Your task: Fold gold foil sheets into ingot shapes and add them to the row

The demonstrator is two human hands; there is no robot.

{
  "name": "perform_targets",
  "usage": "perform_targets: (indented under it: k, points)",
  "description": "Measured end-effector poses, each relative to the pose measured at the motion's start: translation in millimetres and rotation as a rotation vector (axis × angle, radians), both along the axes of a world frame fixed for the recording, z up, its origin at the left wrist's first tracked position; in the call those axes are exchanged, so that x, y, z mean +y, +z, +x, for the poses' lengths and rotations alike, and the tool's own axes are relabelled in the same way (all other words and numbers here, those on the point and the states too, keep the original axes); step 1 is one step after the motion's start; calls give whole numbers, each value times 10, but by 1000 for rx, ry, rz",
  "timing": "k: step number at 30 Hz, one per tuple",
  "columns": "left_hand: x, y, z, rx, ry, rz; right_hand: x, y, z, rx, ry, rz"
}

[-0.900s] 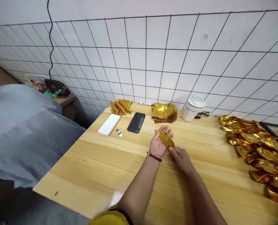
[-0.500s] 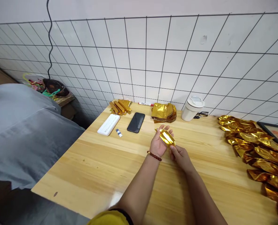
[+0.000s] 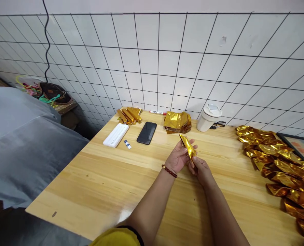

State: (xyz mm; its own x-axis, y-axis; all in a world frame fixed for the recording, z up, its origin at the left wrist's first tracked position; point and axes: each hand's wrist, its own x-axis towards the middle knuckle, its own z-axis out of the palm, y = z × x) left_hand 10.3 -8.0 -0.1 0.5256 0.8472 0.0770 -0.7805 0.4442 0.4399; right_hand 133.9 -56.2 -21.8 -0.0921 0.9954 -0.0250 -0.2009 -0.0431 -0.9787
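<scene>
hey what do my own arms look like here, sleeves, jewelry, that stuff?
Your left arm has a black-edged yellow sleeve and a bracelet of reddish-brown beads. Your right arm shows no sleeve. The left grip and right grip are gloveless.

From my remote seat I took the place for a home room or a small handicraft corner; I could not tell which. The wall was white with dark grid lines like tile, and a black cable hung down in front of it. Against it stood a wood-grain counter carrying personal belongings: a smartphone, a lidded travel mug and eyeglasses. I saw a brown handbag in the far left corner, behind a grey cloth. Handicraft showed in the gold foil stack and the overlapping foil pieces along the right.
</scene>
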Motion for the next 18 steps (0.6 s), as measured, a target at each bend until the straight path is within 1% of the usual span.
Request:
perform_targets:
  k: [4, 6, 7, 11, 13, 15, 18]
  points:
    - [-3, -1, 5, 3, 16, 5, -16, -3, 9, -8, 66, -17]
    - [3, 5, 3, 29, 62, -10, -5, -26, 15, -8, 52, 2]
    - [9, 8, 2, 44, 95, -23, 5, -43, 17, -7, 22, 23]
    - [47, 19, -7, 91, 215, -88, 51, -115, 4, -10, -167, 131]
    - [66, 22, -17, 100, 251, -113, 57, -130, -16, -64, -240, 165]
    - [81, 24, -26, 108, 279, -134, 48, -121, -35, -201, -336, 236]
    - [94, 26, -29, 117, 310, -165, 21, -72, -54, -541, -544, 475]
